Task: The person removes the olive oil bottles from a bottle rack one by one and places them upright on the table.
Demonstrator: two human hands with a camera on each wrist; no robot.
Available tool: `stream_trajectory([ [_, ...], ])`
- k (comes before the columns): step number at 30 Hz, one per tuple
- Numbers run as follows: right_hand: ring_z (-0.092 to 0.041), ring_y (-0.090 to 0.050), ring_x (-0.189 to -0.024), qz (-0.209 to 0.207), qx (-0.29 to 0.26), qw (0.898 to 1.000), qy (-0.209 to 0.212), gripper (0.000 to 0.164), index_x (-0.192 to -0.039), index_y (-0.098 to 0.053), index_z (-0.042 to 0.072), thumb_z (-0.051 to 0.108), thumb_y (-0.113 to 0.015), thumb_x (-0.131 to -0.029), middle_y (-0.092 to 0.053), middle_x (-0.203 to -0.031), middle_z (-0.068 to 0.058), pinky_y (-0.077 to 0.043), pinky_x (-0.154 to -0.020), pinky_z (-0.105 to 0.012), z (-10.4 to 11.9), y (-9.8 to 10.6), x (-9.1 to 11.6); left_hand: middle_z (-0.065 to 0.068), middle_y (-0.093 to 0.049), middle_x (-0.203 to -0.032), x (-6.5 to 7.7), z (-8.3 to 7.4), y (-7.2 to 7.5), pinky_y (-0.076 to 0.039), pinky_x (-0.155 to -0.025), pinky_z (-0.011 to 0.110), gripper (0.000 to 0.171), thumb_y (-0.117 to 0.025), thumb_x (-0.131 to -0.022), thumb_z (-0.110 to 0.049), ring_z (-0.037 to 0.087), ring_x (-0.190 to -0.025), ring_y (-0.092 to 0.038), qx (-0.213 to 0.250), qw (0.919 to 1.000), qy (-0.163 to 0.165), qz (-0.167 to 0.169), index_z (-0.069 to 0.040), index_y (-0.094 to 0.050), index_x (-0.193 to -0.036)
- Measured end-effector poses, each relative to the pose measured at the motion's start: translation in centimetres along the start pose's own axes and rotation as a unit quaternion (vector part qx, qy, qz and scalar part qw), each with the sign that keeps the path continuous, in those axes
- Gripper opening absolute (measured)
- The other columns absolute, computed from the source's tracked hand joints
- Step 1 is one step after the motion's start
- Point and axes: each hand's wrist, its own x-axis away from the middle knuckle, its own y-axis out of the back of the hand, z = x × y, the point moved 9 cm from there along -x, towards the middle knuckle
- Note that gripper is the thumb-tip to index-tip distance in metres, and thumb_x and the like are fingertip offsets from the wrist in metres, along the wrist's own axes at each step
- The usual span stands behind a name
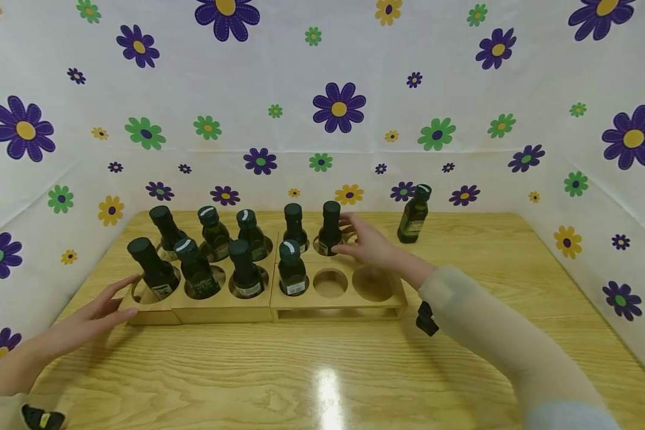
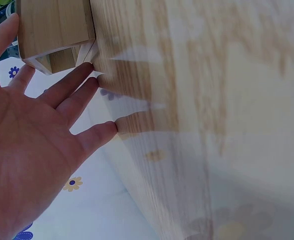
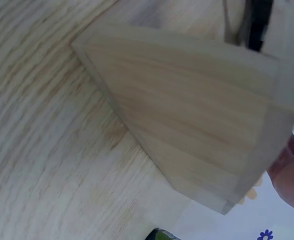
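Nearest the person is the bare table (image 1: 220, 370). At its left side, the left hand (image 1: 88, 319) lies at the left end of the left rack (image 1: 220, 315). Its fingers are spread and uncurled, and the left wrist view confirms this; none are wrapped round a bottle.

Next, the front row. The left rack seats three bottles here. The right rack (image 1: 319, 263) seats one front bottle (image 1: 292, 272), followed to the right by two vacant holes (image 1: 330, 282).

Beyond these, the right hand (image 1: 371, 242) reaches in from the right, over the back row. Its thumb is in front, at the side of the dark bottle (image 1: 330, 226) in the middle back hole; the other fingers are bent farther back, beside the neck. Whether they pinch the glass or only stand against it cannot be told; the right wrist view does not show the contact.

Governing relation: this bottle is immediately left of the right fingers, long axis upright, with the hand entering crosswise from the right. The right hand is much the nearer; the left is well apart.

Farther back, behind and to the right of the right hand, a loose bottle (image 1: 412, 218) stands upright outside the rack, before the flowered cloth (image 1: 279, 71).
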Motion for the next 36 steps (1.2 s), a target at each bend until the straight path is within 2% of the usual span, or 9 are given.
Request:
stream_trajectory([
  [4, -0.033, -0.052, -0.118, 0.000, 0.012, 1.000, -0.004, 0.066, -0.144, -0.033, 0.001, 0.013, -0.071, -0.091, -0.050, -0.135, -0.020, -0.047, -0.093, -0.046, -0.4, -0.2, -0.4, 0.031, -0.005, -0.155, 0.0, 0.1, 0.0, -0.046, -0.078, 0.022, 0.068, -0.045, -0.105, -0.015, 0.066, -0.125, -0.025, 0.005, 1.0000, -0.002, 0.000, -0.016, -0.001, -0.157],
  [6, -0.033, -0.053, -0.118, -0.002, 0.016, 1.000, -0.006, 0.066, -0.144, -0.034, 0.001, 0.014, -0.071, -0.091, -0.051, -0.134, -0.020, -0.046, -0.094, -0.047, -0.5, -0.2, -0.6, 0.031, -0.004, -0.155, 0.0, 0.1, 0.0, -0.046, -0.078, 0.021, 0.068, -0.045, -0.105, -0.015, 0.067, -0.125, -0.025, 0.005, 1.0000, -0.003, 0.000, -0.016, -0.002, -0.158],
  [8, -0.033, -0.053, -0.118, -0.003, 0.022, 1.000, -0.007, 0.065, -0.143, -0.036, 0.001, 0.015, -0.071, -0.090, -0.053, -0.132, -0.019, -0.045, -0.096, -0.048, -0.5, -0.2, -0.7, 0.031, -0.004, -0.155, 0.0, 0.1, 0.0, -0.048, -0.080, 0.026, 0.068, -0.045, -0.104, -0.015, 0.067, -0.124, -0.025, 0.003, 1.0000, -0.004, -0.001, -0.017, -0.002, -0.158],
  [11, -0.033, -0.055, -0.116, 0.001, 0.029, 1.000, -0.004, 0.062, -0.140, -0.039, 0.002, 0.016, -0.072, -0.090, -0.056, -0.128, -0.019, -0.044, -0.097, -0.048, -0.4, -0.4, -0.9, 0.032, -0.005, -0.154, -0.1, 0.1, 0.0, -0.050, -0.084, 0.045, 0.068, -0.045, -0.105, -0.015, 0.068, -0.124, -0.024, 0.000, 1.0000, -0.003, 0.000, -0.016, -0.002, -0.157],
  [13, -0.034, -0.056, -0.115, 0.004, 0.032, 0.999, 0.000, 0.059, -0.138, -0.042, 0.001, 0.016, -0.072, -0.090, -0.058, -0.125, -0.019, -0.045, -0.097, -0.048, -0.3, -0.6, -1.0, 0.032, -0.005, -0.154, -0.1, 0.0, -0.1, -0.046, -0.086, 0.060, 0.068, -0.045, -0.105, -0.016, 0.069, -0.123, -0.023, 0.001, 1.0000, -0.002, 0.000, -0.015, -0.002, -0.157],
  [16, -0.034, -0.057, -0.114, 0.005, 0.038, 0.999, 0.002, 0.055, -0.135, -0.044, 0.001, 0.016, -0.072, -0.090, -0.059, -0.123, -0.019, -0.044, -0.097, -0.048, -0.3, -0.8, -1.1, 0.032, -0.006, -0.154, -0.1, 0.0, -0.1, -0.040, -0.087, 0.069, 0.068, -0.044, -0.105, -0.018, 0.069, -0.124, -0.022, 0.001, 1.0000, 0.005, 0.001, -0.015, -0.002, -0.157],
  [26, -0.033, -0.058, -0.113, 0.002, 0.056, 0.998, 0.004, 0.050, -0.133, -0.046, 0.003, 0.017, -0.070, -0.091, -0.061, -0.122, -0.017, -0.043, -0.099, -0.046, 0.1, -0.8, -1.5, 0.033, -0.005, -0.154, 0.0, 0.0, 0.1, -0.039, -0.086, 0.071, 0.069, -0.044, -0.105, -0.016, 0.070, -0.122, -0.022, 0.000, 1.0000, 0.002, -0.005, -0.017, 0.000, -0.157],
  [31, -0.033, -0.060, -0.111, 0.002, 0.061, 0.998, 0.011, 0.048, -0.131, -0.047, 0.002, 0.017, -0.070, -0.092, -0.061, -0.120, -0.017, -0.044, -0.098, -0.045, 0.2, -0.8, -1.4, 0.033, -0.005, -0.154, 0.1, -0.2, -0.1, -0.038, -0.086, 0.072, 0.068, -0.044, -0.105, -0.016, 0.071, -0.122, -0.022, 0.002, 1.0000, 0.004, -0.003, -0.015, 0.000, -0.157],
  [36, -0.033, -0.059, -0.112, -0.016, 0.061, 0.998, 0.015, 0.049, -0.132, -0.045, 0.001, 0.019, -0.069, -0.093, -0.061, -0.119, -0.016, -0.045, -0.095, -0.046, 0.5, -0.2, -1.1, 0.032, -0.005, -0.154, 0.0, -0.1, -0.1, -0.038, -0.086, 0.072, 0.068, -0.044, -0.105, -0.016, 0.071, -0.122, -0.022, 0.002, 1.0000, 0.001, -0.003, -0.014, 0.000, -0.157],
])
